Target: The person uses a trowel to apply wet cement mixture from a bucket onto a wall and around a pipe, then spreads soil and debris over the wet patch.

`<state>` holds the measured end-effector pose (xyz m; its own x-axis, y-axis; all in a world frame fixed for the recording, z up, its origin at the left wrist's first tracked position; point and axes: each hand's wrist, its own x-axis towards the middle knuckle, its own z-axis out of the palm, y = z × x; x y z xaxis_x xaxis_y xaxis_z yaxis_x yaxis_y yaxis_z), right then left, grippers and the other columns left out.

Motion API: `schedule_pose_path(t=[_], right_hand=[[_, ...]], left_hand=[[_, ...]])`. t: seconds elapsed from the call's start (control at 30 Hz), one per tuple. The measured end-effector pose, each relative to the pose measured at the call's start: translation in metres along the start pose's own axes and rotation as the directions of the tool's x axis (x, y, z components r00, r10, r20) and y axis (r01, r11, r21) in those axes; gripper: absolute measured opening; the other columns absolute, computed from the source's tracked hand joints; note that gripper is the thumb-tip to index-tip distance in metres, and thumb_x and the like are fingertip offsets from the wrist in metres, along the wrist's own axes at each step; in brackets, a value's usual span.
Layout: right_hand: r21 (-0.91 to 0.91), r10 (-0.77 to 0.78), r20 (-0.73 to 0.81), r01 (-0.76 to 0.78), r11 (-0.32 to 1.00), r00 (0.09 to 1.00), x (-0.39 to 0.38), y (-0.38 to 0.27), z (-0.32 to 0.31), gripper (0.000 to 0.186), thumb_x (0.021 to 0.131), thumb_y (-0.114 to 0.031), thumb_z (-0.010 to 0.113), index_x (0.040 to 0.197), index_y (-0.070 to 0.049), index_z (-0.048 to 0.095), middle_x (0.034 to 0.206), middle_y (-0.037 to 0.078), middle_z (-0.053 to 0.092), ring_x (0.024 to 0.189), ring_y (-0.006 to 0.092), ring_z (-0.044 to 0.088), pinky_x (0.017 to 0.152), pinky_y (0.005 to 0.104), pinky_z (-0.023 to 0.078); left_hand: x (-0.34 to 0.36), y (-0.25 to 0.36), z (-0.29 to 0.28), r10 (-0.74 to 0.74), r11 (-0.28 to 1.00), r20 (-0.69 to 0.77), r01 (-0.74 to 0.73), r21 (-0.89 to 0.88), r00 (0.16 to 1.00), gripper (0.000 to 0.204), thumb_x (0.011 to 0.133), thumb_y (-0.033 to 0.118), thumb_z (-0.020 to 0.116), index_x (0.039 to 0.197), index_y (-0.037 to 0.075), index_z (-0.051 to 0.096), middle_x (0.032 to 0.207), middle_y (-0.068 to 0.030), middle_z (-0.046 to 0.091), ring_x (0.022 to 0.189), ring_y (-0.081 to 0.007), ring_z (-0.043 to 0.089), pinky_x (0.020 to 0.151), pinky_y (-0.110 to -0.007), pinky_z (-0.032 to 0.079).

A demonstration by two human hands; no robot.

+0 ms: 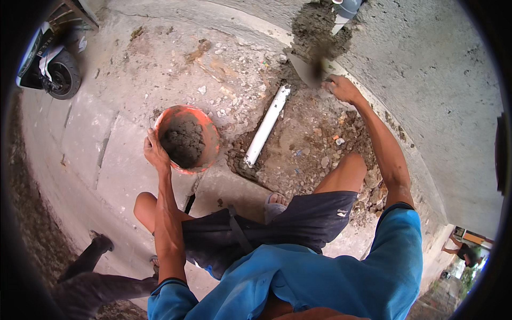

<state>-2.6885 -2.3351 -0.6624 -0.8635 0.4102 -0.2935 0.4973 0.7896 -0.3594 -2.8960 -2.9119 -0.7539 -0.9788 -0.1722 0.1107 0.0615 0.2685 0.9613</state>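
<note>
Faces along a rough grey wall [426, 96] bending round the right. Squats on concrete slabs [133, 160]. Has a parked motorcycle [63, 72] well apart at far left. Has an orange bucket [212, 140] on the slabs ahead of the left knee, with mouth facing up and axis roughly upright, partly filled with wet mortar [184, 141]. Shows a dark mortar patch [309, 24] against the wall's foot, and a white pipe [268, 125] lying between bucket and wall, slanting from near left to far right. Carries a trowel [303, 69] just beside the pipe's far end, pointing tip away and leftward along a diagonal axis. Cannot tell blade contact with the patch. Clamps right grip [342, 88] on the trowel's near end, left grip [156, 150] on the bucket's left rim.
</note>
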Motion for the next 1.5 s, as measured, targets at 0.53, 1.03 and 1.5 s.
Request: schedule_pose_path(t=[0.53, 1.03, 1.5], right_hand=[[0.876, 0.179, 0.052, -0.131, 0.464, 0.982, -0.004, -0.114, 0.09, 0.041, 0.099, -0.037, 0.066, 0.109, 0.002, 0.058, 0.081, 0.008, 0.063, 0.058, 0.0095, 0.057, 0.047, 0.0253, 0.05], [0.821, 0.388, -0.169, -0.088, 0.563, 0.906, 0.06, -0.105, 0.034, 0.047, 0.093, -0.009, 0.069, 0.129, 0.011, 0.048, 0.074, 0.012, 0.061, 0.05, 0.0171, 0.056, 0.039, 0.0313, 0.041], [0.828, 0.346, -0.287, 0.05, 0.558, 0.893, 0.04, -0.076, 0.005, 0.019, 0.093, -0.006, 0.069, 0.085, -0.004, 0.051, 0.07, 0.008, 0.055, 0.049, 0.0157, 0.053, 0.038, 0.0316, 0.042]], left_hand=[[0.002, -0.004, -0.01, -0.022, 1.0, -0.006, 0.022, 0.021, 1.0, 0.058, 0.105, 0.049, 0.054, 0.072, 0.002, 0.055, 0.067, 0.0037, 0.04, 0.065, -0.0087, 0.034, 0.057, -0.029, 0.03], [0.002, -0.008, -0.008, 0.01, 0.999, -0.014, -0.011, -0.041, 1.0, 0.059, 0.105, 0.048, 0.054, 0.072, -0.001, 0.056, 0.065, 0.0012, 0.042, 0.065, -0.0108, 0.035, 0.058, -0.031, 0.033], [0.002, 0.009, 0.003, -0.034, 0.998, 0.0, 0.034, -0.048, 0.999, 0.058, 0.103, 0.048, 0.058, 0.075, -0.003, 0.061, 0.065, -0.0012, 0.047, 0.065, -0.0116, 0.04, 0.059, -0.032, 0.035]])
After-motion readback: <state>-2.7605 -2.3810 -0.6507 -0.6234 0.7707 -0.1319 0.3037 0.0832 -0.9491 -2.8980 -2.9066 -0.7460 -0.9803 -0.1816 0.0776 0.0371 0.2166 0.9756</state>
